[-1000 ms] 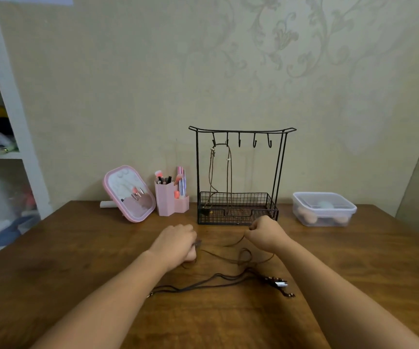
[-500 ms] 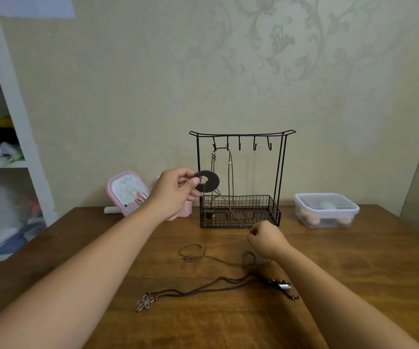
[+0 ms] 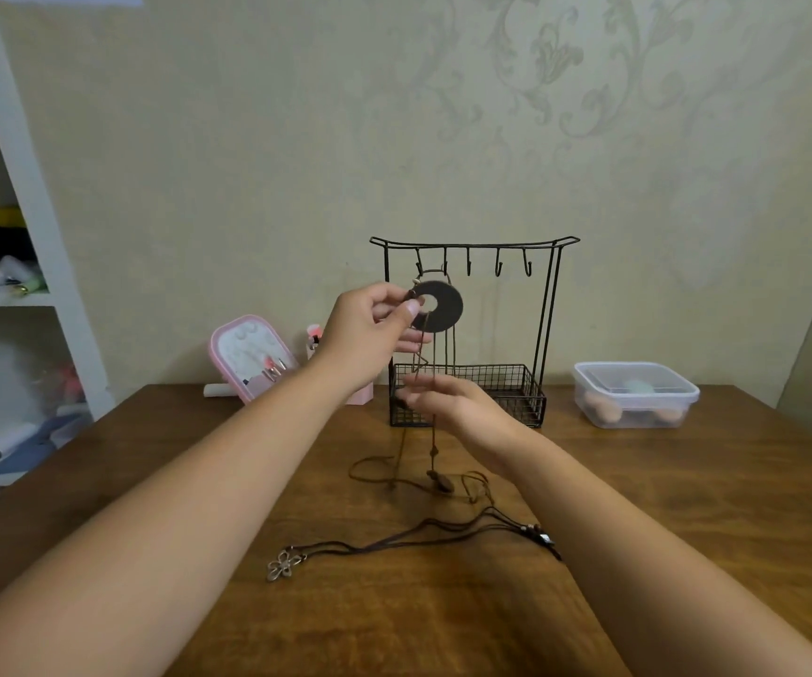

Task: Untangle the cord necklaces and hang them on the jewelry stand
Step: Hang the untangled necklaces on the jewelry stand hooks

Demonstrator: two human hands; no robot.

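**Disc necklace lifted clear; one hung, one still on the tabletop**

While the disc pendant [image 3: 437,306] is held up in front of the jewelry stand [image 3: 473,334], its brown cord [image 3: 432,422] trails straight down from the grip to loose loops on the tabletop [image 3: 687,505] below. The left hand [image 3: 370,329] pinches the disc at its inner edge between thumb and fingers, forearm raised and reaching forward. Below and slightly right of that grip, the right hand [image 3: 457,408] is blurred; its fingers appear loosely spread beside the hanging cord, and no firm hold can be confirmed.

Progress, as judged: one cord necklace [image 3: 443,329] already hangs from a left hook behind the disc. The lifted necklace appears largely separated but is not yet hung. Nearer the person than both hands, a flower-pendant necklace [image 3: 287,565] lies on the tabletop, untouched. Roughly a third appears done.

Left of the grip stand a pink case [image 3: 248,356]; far right, a clear lidded box [image 3: 636,394].
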